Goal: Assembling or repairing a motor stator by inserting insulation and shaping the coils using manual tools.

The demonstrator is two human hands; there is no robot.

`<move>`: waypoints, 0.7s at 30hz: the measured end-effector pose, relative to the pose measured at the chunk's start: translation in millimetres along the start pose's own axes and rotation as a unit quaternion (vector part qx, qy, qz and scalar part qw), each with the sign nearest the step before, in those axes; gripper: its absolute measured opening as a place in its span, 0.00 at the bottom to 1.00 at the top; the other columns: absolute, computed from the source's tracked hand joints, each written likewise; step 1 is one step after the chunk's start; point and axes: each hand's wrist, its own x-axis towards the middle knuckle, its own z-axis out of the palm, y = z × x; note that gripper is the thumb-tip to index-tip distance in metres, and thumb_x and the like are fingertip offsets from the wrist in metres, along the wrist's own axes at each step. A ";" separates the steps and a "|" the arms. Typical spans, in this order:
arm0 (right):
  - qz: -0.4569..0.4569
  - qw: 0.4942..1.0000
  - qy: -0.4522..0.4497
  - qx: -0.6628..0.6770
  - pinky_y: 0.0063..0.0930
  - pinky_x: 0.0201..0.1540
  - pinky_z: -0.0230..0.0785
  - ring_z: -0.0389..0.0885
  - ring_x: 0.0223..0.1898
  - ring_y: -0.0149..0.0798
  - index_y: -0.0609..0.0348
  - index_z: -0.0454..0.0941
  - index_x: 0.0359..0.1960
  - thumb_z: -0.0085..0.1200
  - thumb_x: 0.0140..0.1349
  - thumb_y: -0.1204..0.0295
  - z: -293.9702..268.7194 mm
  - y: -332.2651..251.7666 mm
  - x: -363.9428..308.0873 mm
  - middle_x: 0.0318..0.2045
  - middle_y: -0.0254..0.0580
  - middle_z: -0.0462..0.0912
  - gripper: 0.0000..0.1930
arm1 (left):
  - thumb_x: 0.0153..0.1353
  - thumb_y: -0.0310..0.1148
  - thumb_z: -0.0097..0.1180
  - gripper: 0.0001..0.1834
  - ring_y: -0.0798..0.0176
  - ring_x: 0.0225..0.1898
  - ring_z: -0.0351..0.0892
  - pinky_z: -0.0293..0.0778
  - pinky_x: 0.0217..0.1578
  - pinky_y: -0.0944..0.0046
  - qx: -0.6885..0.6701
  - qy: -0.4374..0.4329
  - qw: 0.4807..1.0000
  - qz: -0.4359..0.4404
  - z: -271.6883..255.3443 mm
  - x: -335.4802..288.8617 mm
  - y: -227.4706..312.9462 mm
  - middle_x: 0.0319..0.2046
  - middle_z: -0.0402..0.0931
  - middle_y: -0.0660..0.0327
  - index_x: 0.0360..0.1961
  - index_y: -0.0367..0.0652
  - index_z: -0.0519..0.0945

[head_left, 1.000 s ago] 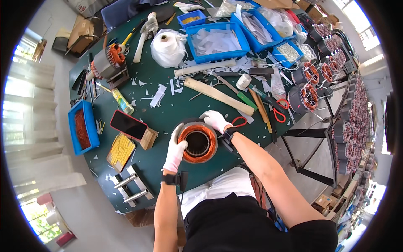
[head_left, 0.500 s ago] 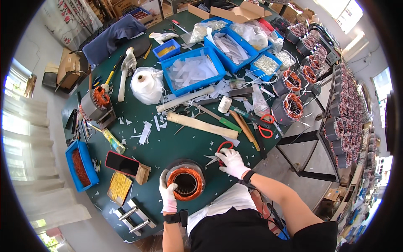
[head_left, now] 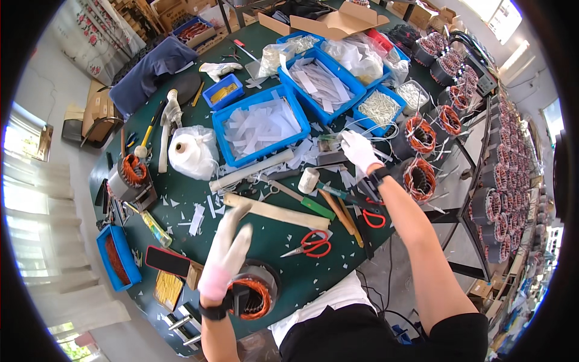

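My left hand [head_left: 228, 256], in a white glove, is raised with fingers spread over the near stator [head_left: 265, 295], a dark steel ring with orange copper windings. The wrist and its strap cover part of the stator's left side. Red-handled scissors [head_left: 315, 243] lie on the table to its right, blades partly apart. My right hand [head_left: 360, 151], also gloved, is stretched far forward above the clutter, just below the blue bin of white sleeving pieces [head_left: 379, 108]. Its fingers point forward, and nothing shows in them.
Blue bins of white insulation slips [head_left: 218, 142] stand beyond a wrapped white roll [head_left: 192, 151]. Wooden sticks [head_left: 277, 211] and a second pair of red scissors [head_left: 374, 218] lie mid-table. More stators [head_left: 420, 178] line the right edge. A phone [head_left: 167, 260] leans on the left.
My right hand has let go of the scissors and moved forward. My left hand has lifted off the stator's side and opened above it. The view has shifted slightly.
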 end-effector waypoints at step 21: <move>0.218 0.975 -0.007 -0.038 0.44 0.46 0.69 0.74 0.45 0.51 0.56 0.72 0.44 0.55 0.51 0.67 41.3 47.4 9.4 0.42 0.46 0.74 0.17 | 0.51 0.40 0.58 0.16 0.62 0.32 0.79 0.76 0.28 0.58 0.596 0.039 0.802 -0.007 178.6 263.5 -142.7 0.36 0.72 0.61 0.39 0.46 0.73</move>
